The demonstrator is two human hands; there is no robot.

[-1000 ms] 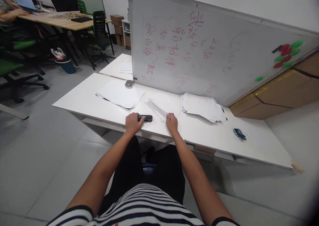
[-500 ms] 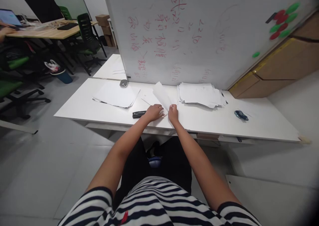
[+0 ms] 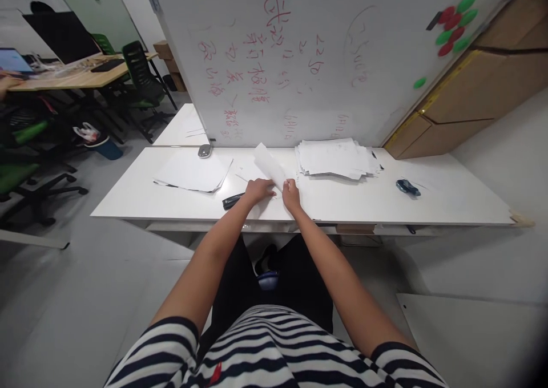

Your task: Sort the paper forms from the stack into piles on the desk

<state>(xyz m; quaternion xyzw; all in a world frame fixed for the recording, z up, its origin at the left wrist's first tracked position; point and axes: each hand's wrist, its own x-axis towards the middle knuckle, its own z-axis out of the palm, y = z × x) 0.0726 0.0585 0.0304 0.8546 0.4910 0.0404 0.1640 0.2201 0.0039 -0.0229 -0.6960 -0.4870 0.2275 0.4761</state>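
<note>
Both hands are at a white sheet of paper, raised at a slant above the table with its far end up. My right hand is closed on the sheet's near right corner, thumb on top. My left hand curls at the near left edge, fingertips and thumb around the paper; its exact grip is partly hidden. A black stapler lies on the table just left of my left wrist, partly covered by it. Under the raised sheet, more paper with faint marks lies flat.
A thin paper stack lies left, a grey mouse-like object behind it. A thicker stack lies right, and a dark blue object farther right. The whiteboard stands along the table's back; cardboard boxes lean at right.
My left fingers have drawn in closer to the paper's edge. The sheet tilts a little differently, still in my right hand. The whole view has shifted slightly as my head moved.
</note>
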